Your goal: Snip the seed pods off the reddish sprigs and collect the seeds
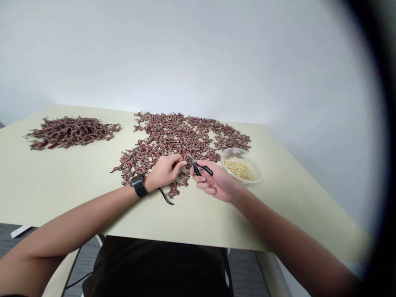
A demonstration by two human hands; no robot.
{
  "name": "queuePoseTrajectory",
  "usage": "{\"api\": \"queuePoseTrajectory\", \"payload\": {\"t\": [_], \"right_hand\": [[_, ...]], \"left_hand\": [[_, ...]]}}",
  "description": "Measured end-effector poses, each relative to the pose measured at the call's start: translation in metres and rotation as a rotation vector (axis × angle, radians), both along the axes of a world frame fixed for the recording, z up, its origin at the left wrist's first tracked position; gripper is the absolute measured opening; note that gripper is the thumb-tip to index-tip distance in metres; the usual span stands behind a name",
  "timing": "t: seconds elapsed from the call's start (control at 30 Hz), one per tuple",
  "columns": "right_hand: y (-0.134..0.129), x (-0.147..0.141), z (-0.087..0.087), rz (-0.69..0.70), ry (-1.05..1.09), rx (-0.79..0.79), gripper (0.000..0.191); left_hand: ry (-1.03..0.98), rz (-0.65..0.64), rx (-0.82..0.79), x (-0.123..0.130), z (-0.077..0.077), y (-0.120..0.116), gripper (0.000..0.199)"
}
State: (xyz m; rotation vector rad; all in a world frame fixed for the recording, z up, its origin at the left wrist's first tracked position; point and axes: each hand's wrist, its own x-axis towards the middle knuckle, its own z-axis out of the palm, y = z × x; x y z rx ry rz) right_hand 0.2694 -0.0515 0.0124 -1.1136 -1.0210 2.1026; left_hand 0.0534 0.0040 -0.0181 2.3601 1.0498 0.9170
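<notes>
My right hand (213,181) grips a small pair of pliers or cutters with black handles (204,166), their metal jaws pointing to the left. Close to the jaw tips, my left hand (167,170) is closed in a pinch; a small reddish-brown piece seems to be at its fingertips, too small to make out well. Just beyond both hands spreads a layer of many small reddish-brown, copper-coloured pieces with dark ends (176,134). Their exact kind cannot be told. A dark watch (139,185) sits on my left wrist.
A clear round plastic tub (259,175) holding small yellowish bits (238,169) stands right of my right hand. At the table's left lies a separate heap of similar brown pieces (72,132). A thin black curved strip (166,196) lies below my left wrist. A white wall (198,57) rises behind the table.
</notes>
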Motion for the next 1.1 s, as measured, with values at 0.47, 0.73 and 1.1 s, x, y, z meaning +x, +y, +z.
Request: {"api": "queuePoseTrajectory", "payload": {"t": [0.47, 0.73, 1.1], "right_hand": [[0.001, -0.005, -0.033, -0.245, -1.115, 1.201, 0.024], [0.001, -0.002, -0.029, -0.189, -1.178, 1.197, 0.028], [-0.005, -0.014, -0.029, -0.264, -0.931, 0.985, 0.026]], "left_hand": [[-0.112, -0.091, -0.163, -0.005, 0.003, 0.005, 0.043], [-0.129, -0.149, -0.212, -0.006, 0.002, 0.006, 0.048], [-0.105, -0.091, -0.166, -0.003, 0.004, 0.003, 0.041]]}}
